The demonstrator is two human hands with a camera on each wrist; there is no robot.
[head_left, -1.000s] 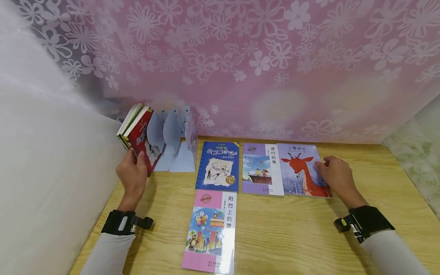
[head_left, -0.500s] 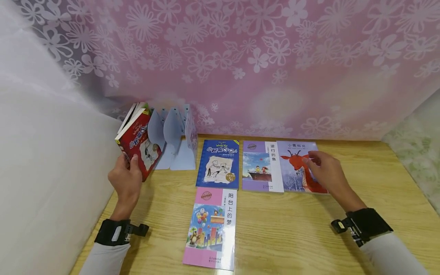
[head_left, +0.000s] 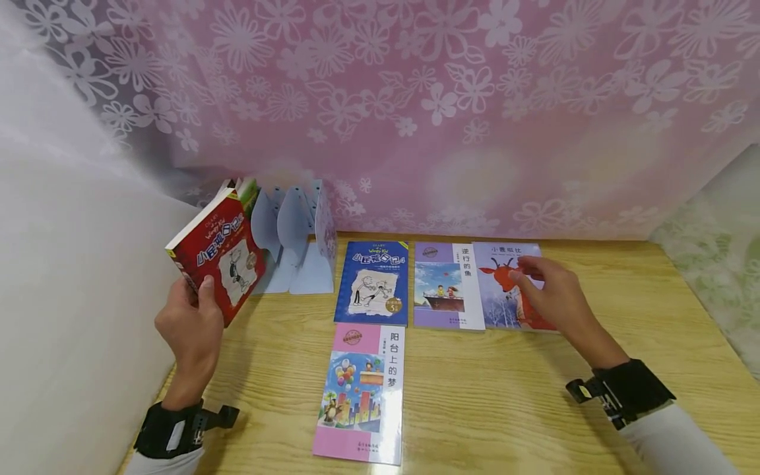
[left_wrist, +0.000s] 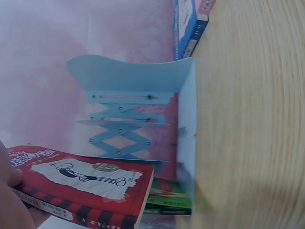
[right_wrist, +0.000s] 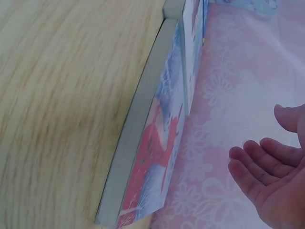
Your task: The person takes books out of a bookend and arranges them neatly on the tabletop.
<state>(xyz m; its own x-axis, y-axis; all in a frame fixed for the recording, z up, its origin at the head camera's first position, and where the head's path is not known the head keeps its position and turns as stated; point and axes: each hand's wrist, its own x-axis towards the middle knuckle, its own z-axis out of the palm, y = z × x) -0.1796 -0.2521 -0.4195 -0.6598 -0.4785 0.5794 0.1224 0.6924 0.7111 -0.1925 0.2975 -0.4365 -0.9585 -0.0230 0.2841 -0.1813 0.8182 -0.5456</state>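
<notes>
My left hand (head_left: 191, 326) grips a red book (head_left: 222, 254) by its lower left edge, thumb on the front cover. In the left wrist view this red book lies in front of a pale blue expandable book stand (left_wrist: 128, 74). A green book (left_wrist: 167, 200) stands in the stand's end compartment, partly hidden by the red one. Over a purple deer book (head_left: 495, 303), my right hand (head_left: 552, 290) hovers with loosely bent fingers and holds nothing. The right wrist view shows a gap between those fingers and the deer cover.
A blue book (head_left: 371, 284) lies right of the stand, with a pink book (head_left: 359, 396) in front of it. A lilac ship-cover book (head_left: 449, 287) lies beside the deer book. A white wall (head_left: 77, 297) borders the wooden table (head_left: 475, 396) on the left.
My left hand has drawn the red book away from the stand, leftward and nearer to me, its cover now facing more toward me. My right hand has lifted off the deer book's edge and shifted left.
</notes>
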